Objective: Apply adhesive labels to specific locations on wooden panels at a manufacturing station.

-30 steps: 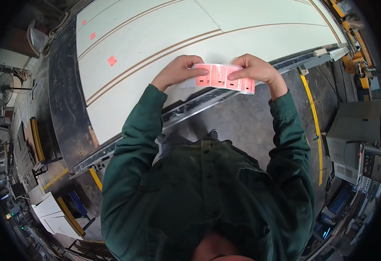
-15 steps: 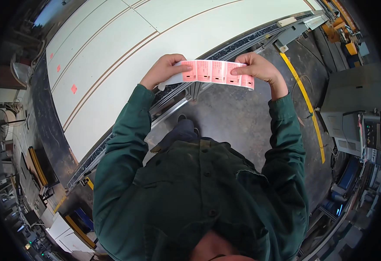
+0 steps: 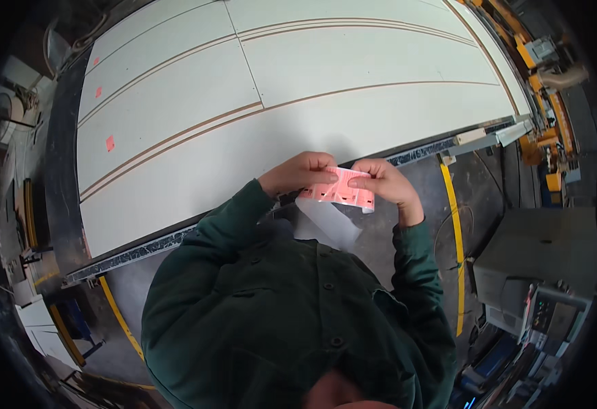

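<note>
Between my two hands is a strip of pink printed labels (image 3: pixel 339 194) on white backing. My left hand (image 3: pixel 307 172) pinches it by the upper edge, thumb in front. Close beside it, my right hand (image 3: pixel 384 183) pinches the same strip, its thumb near the left one. A bare length of translucent backing (image 3: pixel 329 223) hangs below, curling down in front of my jacket. Beyond my hands lies a large white panel board (image 3: pixel 298 129) cut by brown grooves. Three pink labels, one of them this label (image 3: pixel 110 143), lie along its left side.
A dark rail edge (image 3: pixel 155 251) runs along the near side of the board. Yellow floor lines (image 3: pixel 454 238) cross the dark floor at right and left. A grey machine cabinet (image 3: pixel 537 252) stands at right, orange machinery (image 3: pixel 550 136) at far right.
My hands have come closer together and nearer my body, bunching the strip that was stretched out. The bare backing now hangs down. My view has turned, showing more of the board.
</note>
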`<state>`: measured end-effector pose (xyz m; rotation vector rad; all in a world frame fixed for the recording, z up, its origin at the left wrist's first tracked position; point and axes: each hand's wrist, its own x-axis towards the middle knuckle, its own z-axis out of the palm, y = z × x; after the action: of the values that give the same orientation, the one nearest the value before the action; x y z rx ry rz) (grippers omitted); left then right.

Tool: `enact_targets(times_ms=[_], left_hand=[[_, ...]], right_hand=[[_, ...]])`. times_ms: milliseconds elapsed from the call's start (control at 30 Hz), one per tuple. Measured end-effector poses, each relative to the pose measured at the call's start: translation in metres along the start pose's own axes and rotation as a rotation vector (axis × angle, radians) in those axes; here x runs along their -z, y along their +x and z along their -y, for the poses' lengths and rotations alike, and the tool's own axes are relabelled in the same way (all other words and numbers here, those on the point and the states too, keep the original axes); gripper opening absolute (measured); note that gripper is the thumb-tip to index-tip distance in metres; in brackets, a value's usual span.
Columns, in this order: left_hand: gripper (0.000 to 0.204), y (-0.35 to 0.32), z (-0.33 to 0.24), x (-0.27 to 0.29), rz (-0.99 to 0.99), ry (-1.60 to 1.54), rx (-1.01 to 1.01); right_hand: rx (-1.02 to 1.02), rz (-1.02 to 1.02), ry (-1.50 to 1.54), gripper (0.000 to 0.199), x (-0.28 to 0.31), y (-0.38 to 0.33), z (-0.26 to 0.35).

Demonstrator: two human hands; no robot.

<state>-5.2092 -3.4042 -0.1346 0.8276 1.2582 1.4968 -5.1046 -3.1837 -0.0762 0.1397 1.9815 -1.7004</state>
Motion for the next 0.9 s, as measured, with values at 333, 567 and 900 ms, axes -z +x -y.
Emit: enact_targets(times_ms=[333, 567, 900], left_hand=[[0.016, 0.016, 0.016, 0.015, -0.385, -0.543, 0.121], [0.013, 0.016, 0.013, 0.006, -0.771, -0.665, -0.154], [0.019, 0.004, 0.035, -0.038, -1.645, -0.878, -0.147]], right_hand=[[0.308, 0.348, 0.05, 0.034, 0.043, 0.09, 0.024], [0.276, 0.771, -0.137, 0.02, 0.061, 0.18, 0.063], [0.585, 0.441, 0.378, 0.006, 0.017, 0.377, 0.026]])
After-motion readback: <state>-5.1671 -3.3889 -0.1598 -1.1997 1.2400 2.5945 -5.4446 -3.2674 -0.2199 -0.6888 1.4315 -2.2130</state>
